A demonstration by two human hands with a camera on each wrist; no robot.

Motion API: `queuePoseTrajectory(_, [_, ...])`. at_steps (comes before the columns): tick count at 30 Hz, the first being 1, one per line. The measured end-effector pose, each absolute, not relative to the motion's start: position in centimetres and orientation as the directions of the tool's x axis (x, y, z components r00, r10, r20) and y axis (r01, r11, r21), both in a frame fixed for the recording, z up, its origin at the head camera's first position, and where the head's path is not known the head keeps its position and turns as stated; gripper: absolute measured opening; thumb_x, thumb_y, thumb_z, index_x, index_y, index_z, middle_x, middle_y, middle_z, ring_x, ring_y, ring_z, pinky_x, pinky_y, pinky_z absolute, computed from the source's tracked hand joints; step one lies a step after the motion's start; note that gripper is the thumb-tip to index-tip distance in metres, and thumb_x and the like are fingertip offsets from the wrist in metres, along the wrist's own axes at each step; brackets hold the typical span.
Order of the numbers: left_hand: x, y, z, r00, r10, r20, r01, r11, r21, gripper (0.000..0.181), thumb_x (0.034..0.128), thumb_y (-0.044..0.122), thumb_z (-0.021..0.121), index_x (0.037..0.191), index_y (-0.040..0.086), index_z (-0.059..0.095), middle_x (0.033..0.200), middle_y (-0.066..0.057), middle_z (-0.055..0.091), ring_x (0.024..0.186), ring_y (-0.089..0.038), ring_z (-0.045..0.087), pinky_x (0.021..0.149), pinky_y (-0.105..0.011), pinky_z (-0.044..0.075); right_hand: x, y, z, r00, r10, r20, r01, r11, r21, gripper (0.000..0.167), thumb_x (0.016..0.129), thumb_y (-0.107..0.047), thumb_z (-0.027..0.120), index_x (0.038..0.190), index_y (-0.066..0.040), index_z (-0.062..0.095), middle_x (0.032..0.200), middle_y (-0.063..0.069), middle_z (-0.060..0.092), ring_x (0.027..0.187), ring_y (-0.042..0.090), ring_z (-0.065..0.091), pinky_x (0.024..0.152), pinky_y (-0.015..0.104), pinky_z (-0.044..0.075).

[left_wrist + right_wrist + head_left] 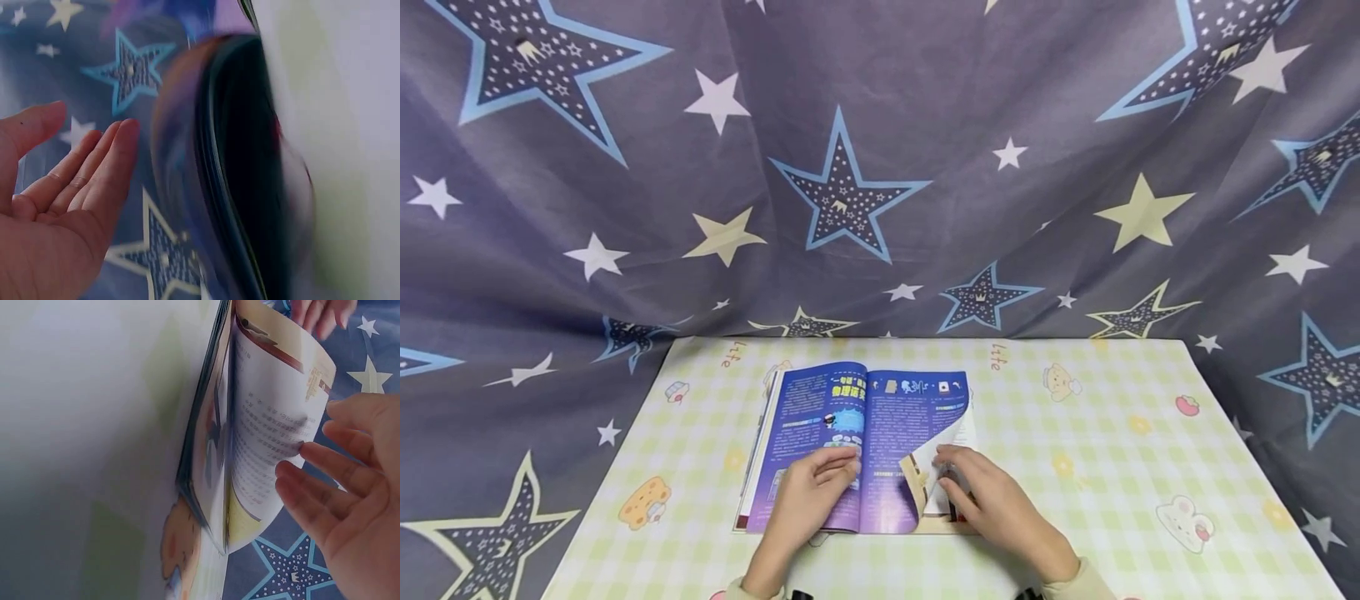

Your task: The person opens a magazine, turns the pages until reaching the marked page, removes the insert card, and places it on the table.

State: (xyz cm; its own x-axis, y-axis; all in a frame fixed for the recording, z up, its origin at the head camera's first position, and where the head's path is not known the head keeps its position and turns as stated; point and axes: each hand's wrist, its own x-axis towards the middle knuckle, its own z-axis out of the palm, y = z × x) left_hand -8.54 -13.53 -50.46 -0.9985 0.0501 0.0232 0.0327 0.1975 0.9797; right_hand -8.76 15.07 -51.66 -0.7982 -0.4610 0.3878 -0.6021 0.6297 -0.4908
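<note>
An open magazine [886,450] with blue and purple pages lies on the table in the head view. Over the lower part of its left page is my left hand [817,492], fingers loosely bent. In the left wrist view that hand [69,187] holds nothing, its thumb apart from the fingers. One right-hand page [942,446] curls up and leftward from its lower right corner, baring its pale underside. My right hand [996,500] has its fingertips at this underside. The right wrist view shows the same hand [350,481] with relaxed fingers, touching the lifted page [275,431] without gripping it.
A checked tablecloth [1120,475] with cartoon prints covers the table. Behind it and along both sides hangs a dark star-patterned curtain [940,208]. Two small black objects [1028,593] show near the wrists at the bottom edge.
</note>
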Motion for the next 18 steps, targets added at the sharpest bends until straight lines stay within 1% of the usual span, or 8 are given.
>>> queuePoseTrajectory(4, [-8.9,-11.7,-50.5,-0.989,0.145,0.037,0.062,0.175,0.983,0.036,0.093,0.02,0.074,0.117,-0.006,0.068,0.109,-0.016,0.072,0.101,-0.022,0.07,0.088,-0.025,0.055,-8.7,14.8,-51.7,-0.779,-0.498,0.382,-0.627,0.583,-0.517,0.023,0.097,-0.011,0.067,0.12,-0.011,0.064,0.137,0.006,0.059,0.127,0.02,0.056,0.103,0.04,0.048])
queuePoseTrajectory(9, [-9.0,-10.1,-50.6,-0.977,0.214,0.003,0.038,0.163,0.986,0.04,0.0939,0.023,0.073,0.12,-0.006,0.066,0.104,-0.011,0.074,0.096,-0.021,0.072,0.083,-0.024,0.057,-8.5,14.7,-51.8,-0.753,-0.543,0.373,-0.653,0.542,-0.53,0.021,0.1,-0.009,0.062,0.121,-0.011,0.063,0.141,0.006,0.056,0.13,0.021,0.053,0.103,0.042,0.048])
queuePoseTrajectory(14, [-9.2,-9.0,-50.8,-0.964,0.264,-0.032,-0.001,0.115,0.993,0.035,0.0936,0.013,0.072,0.12,-0.01,0.065,0.098,-0.014,0.074,0.089,-0.024,0.073,0.075,-0.028,0.06,-8.4,14.6,-51.7,-0.749,-0.557,0.358,-0.654,0.537,-0.533,0.021,0.102,-0.013,0.059,0.123,-0.014,0.062,0.143,0.006,0.054,0.132,0.022,0.051,0.104,0.042,0.048])
queuePoseTrajectory(18, [-9.3,-9.2,-51.1,-0.966,0.254,-0.047,-0.022,0.1,0.995,0.03,0.0937,0.007,0.07,0.117,-0.011,0.066,0.096,-0.017,0.074,0.085,-0.025,0.074,0.072,-0.03,0.06,-8.3,14.8,-51.7,-0.77,-0.564,0.299,-0.622,0.558,-0.55,0.028,0.1,-0.017,0.064,0.127,-0.015,0.061,0.145,0.007,0.053,0.133,0.023,0.05,0.106,0.042,0.045])
